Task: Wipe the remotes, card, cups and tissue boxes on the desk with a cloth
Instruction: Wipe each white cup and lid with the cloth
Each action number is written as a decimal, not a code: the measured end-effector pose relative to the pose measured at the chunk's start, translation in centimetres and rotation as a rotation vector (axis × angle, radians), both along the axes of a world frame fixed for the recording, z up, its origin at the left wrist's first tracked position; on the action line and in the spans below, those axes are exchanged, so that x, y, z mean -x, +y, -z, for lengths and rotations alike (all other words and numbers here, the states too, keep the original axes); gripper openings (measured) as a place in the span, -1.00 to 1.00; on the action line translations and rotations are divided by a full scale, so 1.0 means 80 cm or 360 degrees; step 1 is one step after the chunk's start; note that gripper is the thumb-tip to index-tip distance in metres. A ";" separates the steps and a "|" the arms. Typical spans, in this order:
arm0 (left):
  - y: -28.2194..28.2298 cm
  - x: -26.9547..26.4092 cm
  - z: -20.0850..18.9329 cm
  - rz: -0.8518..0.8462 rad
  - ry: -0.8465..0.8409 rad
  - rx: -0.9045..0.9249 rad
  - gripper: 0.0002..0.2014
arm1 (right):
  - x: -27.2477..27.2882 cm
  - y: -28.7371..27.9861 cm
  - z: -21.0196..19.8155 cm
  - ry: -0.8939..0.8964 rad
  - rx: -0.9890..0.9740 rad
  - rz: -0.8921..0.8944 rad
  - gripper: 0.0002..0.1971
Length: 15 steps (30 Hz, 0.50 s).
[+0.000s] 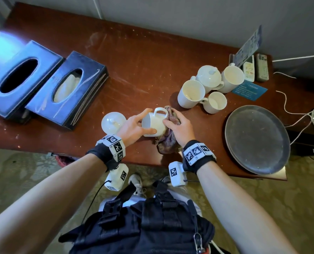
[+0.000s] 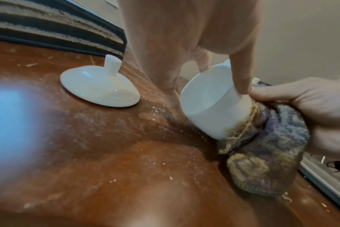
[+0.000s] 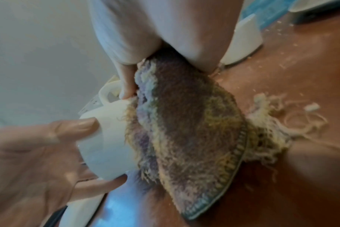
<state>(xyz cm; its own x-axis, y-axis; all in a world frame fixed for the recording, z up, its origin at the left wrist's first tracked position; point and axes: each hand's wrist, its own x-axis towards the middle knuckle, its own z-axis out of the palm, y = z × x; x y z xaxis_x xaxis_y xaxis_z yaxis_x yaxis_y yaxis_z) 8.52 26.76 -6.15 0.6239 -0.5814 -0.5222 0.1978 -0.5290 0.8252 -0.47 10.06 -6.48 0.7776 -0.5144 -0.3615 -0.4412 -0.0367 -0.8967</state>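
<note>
1. While we are tipping the white ceramic cup [image 1: 153, 123] on its side above the wooden desk [image 1: 134, 57], our left hand [image 1: 133, 126] is curling around its rim end, thumb on one side and fingers on the other
2. We are pressing the bunched purple cloth [image 1: 168, 136] against the cup's base with our right hand [image 1: 179, 128], fingers closed on the fabric
3. We are judging the cup light but stiff, glazed and slippery, and breakable if it drops on the desk; the body near the rim or the handle [image 1: 160, 111] is giving the surest hold
4. We are treating the cloth as soft and frayed, so it is moulding to the curve
5. We are leaving its lid [image 1: 113, 122] just beside the left hand
</note>
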 end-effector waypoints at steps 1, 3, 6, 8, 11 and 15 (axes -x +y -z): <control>-0.001 0.001 -0.003 0.0009 -0.0015 -0.0013 -0.17 | 0.002 0.001 0.004 -0.0025 -0.0089 0.0060 -0.53; -0.002 0.001 -0.004 0.0051 -0.0059 -0.0039 -0.23 | 0.007 -0.002 0.009 -0.0044 -0.0211 0.0147 -0.60; -0.004 -0.002 -0.003 0.0092 -0.0077 -0.0083 -0.27 | 0.014 -0.012 0.011 -0.0021 -0.0186 0.0156 -0.63; -0.006 -0.003 -0.002 0.0094 -0.0095 -0.0124 -0.25 | 0.020 -0.018 0.010 -0.0002 -0.0140 0.0154 -0.69; -0.008 -0.005 -0.006 0.0082 -0.0155 -0.0164 -0.08 | 0.030 -0.026 0.010 0.0026 -0.0137 0.0208 -0.78; -0.012 -0.017 -0.015 0.0154 -0.0367 -0.0291 0.02 | 0.028 -0.035 -0.004 -0.0036 -0.0228 0.0322 -0.71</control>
